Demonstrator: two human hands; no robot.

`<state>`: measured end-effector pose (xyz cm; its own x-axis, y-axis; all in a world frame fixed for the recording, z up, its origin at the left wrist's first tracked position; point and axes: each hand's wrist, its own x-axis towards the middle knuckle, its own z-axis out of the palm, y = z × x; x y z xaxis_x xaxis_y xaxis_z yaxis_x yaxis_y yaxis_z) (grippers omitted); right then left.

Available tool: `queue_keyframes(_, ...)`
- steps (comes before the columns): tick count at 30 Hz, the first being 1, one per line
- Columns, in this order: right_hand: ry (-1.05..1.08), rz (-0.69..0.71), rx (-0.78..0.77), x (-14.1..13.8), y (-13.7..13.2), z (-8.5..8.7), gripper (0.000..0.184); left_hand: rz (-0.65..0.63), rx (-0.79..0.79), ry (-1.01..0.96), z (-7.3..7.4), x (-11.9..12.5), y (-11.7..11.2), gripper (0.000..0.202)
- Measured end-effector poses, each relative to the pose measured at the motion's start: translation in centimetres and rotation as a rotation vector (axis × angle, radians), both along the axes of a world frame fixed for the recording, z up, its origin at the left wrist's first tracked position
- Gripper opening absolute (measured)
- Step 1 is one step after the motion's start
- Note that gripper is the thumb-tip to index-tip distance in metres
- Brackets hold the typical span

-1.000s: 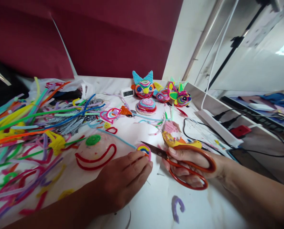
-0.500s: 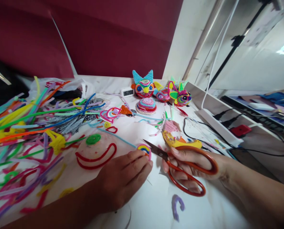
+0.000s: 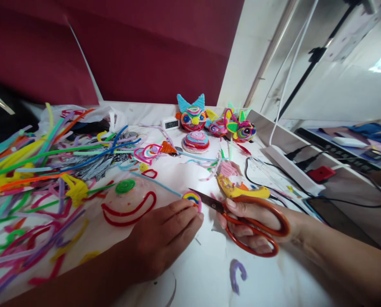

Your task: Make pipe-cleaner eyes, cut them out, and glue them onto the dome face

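My left hand [image 3: 167, 238] pinches a small rainbow-striped arch of bent pipe cleaners [image 3: 192, 197] between its fingertips. A light-blue pipe cleaner [image 3: 155, 181] stretches from the arch toward the upper left. In my right hand [image 3: 244, 221] are scissors [image 3: 257, 226] with orange-red handles, their dark blades nearly together and pointing left, the tips just beside the arch. To the left of my left hand lies a pale rounded piece [image 3: 135, 198] bearing a green coil [image 3: 125, 186] and a red pipe-cleaner mouth outline [image 3: 126, 221]. A purple curl [image 3: 238, 275] rests below the scissors.
Loose pipe cleaners [image 3: 27, 170] heap on the left. At the back stand a blue-eared figure [image 3: 193, 117], a coiled dome [image 3: 196, 141] and a white clock [image 3: 170, 124]. On the right are a glue gun with a yellow body [image 3: 241, 189], a power strip [image 3: 294, 170] and cables.
The scissors' handles have drawn slightly closer together, and their tips have shifted a little left toward the arch. My left hand stays almost still. A blurred dark shape appears at the far right edge.
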<state>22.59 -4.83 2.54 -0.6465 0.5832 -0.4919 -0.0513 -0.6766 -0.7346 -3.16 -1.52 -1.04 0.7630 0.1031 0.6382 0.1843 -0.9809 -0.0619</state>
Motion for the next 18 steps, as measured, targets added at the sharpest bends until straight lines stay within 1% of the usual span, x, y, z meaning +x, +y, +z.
queue_keyframes(3, 0.056, 0.034, 0.026, 0.1, -0.1, -0.1, 0.046, 0.013, -0.017, 0.007, 0.2, -0.1, -0.1, 0.032)
queue_keyframes(7, 0.085, 0.016, 0.055, 0.3, -0.7, -0.5, 0.047, 0.028, -0.017, -0.004, 0.1, -0.1, -0.2, 0.034)
queue_keyframes(13, 0.041, -0.044, 0.001, -0.1, -1.3, -0.5, 0.05, 0.024, -0.002, 0.008, 0.1, -0.1, -0.1, 0.033)
queue_keyframes(18, 0.057, -0.094, -0.03, -0.7, -1.4, -0.4, 0.044, 0.019, -0.019, 0.003, 0.1, -0.1, -0.1, 0.032)
